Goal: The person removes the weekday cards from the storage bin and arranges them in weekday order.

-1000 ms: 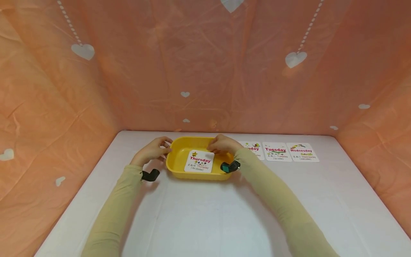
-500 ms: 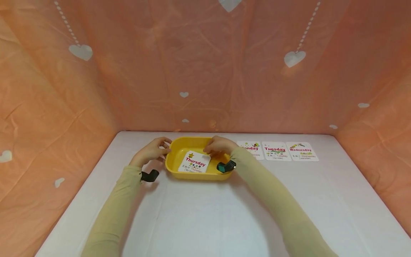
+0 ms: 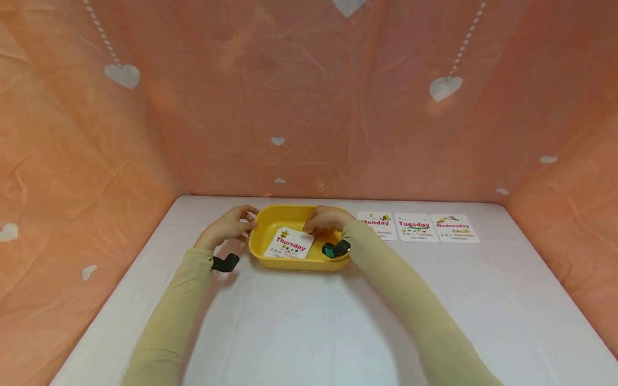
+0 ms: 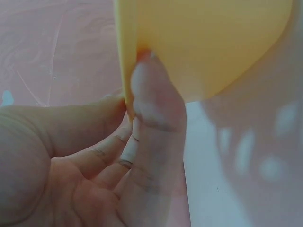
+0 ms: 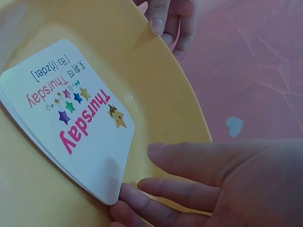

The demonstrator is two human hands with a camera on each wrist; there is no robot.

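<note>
A yellow tray point(image 3: 260, 261) stands near the back of the table. In it lies a small stack of white cards, a "Thursday" card point(image 3: 288, 244) on top, turned at an angle. My left hand point(image 3: 232, 228) pinches the tray's left rim between thumb and a finger, as the left wrist view shows. Inside the tray, my right hand point(image 3: 330, 219) has its fingertips point(image 5: 127, 191) at a corner of the stack. The right thumb point(image 5: 163, 153) is apart from the cards, over the tray's wall.
A row of cards lies flat to the tray's right: Monday point(image 3: 379, 225), partly covered by the right sleeve, then Tuesday point(image 3: 417, 228) and Wednesday point(image 3: 455, 229). A pinkish-orange curtain point(image 3: 309, 107) with white hearts encloses the back and sides of the white table point(image 3: 289, 327).
My right hand has moved left inside the tray. The Thursday card has slid left and turned from straight to slanted. The left hand has stayed on the rim.
</note>
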